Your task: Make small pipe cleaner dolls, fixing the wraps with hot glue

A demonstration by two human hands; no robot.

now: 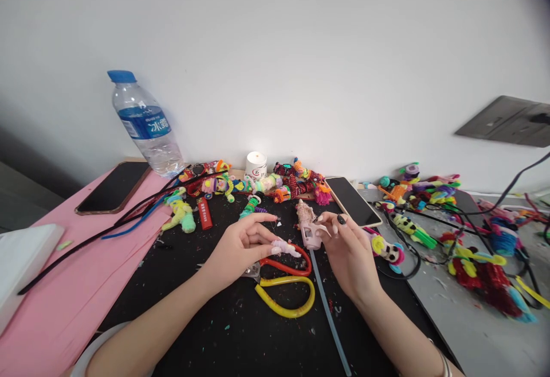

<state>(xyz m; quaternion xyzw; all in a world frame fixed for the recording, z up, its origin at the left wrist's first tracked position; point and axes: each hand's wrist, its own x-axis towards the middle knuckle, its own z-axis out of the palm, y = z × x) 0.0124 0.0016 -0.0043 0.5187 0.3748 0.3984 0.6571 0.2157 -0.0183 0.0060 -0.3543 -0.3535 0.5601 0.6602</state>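
Note:
My left hand [240,245] is closed, pinching a small pale lilac fuzzy pipe-cleaner piece [287,247] between thumb and fingertips. Below it lie scissors with one red and one yellow handle [287,311], their blades partly under my left hand. A pink hot glue gun [308,231] with a crusted nozzle rests between my hands. From its back end a long translucent glue stick [330,314] runs toward me. Just right of the glue gun is my right hand [354,254], its fingers bent and slightly apart, with nothing visible in them. Whether it touches the gun is unclear.
Colourful pipe-cleaner figures [219,185] line the back of the black mat [206,319], with more figures [485,274] and cables at right. Phones [112,187] [353,200] flank the mat. A water bottle [146,125] leans on the wall near a paper cup [256,165] and red box [205,213].

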